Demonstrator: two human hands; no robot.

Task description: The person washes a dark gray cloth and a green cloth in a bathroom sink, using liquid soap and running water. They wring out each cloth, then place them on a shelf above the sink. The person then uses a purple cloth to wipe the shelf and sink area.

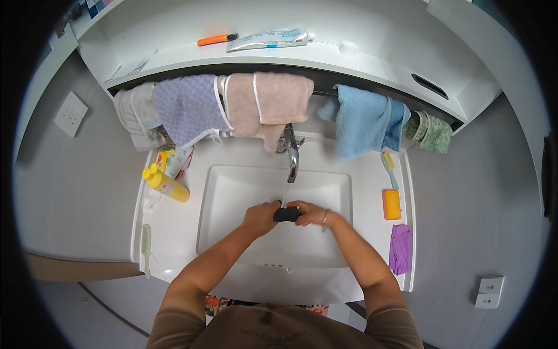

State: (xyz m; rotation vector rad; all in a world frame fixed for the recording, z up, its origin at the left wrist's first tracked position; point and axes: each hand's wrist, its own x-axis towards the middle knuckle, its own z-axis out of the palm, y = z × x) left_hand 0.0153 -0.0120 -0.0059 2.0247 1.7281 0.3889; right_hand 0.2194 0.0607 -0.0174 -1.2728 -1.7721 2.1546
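Over the white sink basin (232, 192), both my hands hold a small black object (286, 215) under the faucet (292, 157). A thin stream of water runs down onto it. My left hand (261, 217) has its fingers closed on the object's left end. From the other side, my right hand (311, 213), with a bracelet at the wrist, grips the right end. The object is rounded and dark; its exact kind cannot be made out, and my fingers cover parts of it.
Several towels, among them a purple towel (189, 107) and a blue towel (363, 119), hang behind the faucet. A yellow bottle (167, 184) leans at left. On the right ledge lie a brush (390, 170), an orange-yellow sponge (392, 205) and a purple cloth (400, 250).
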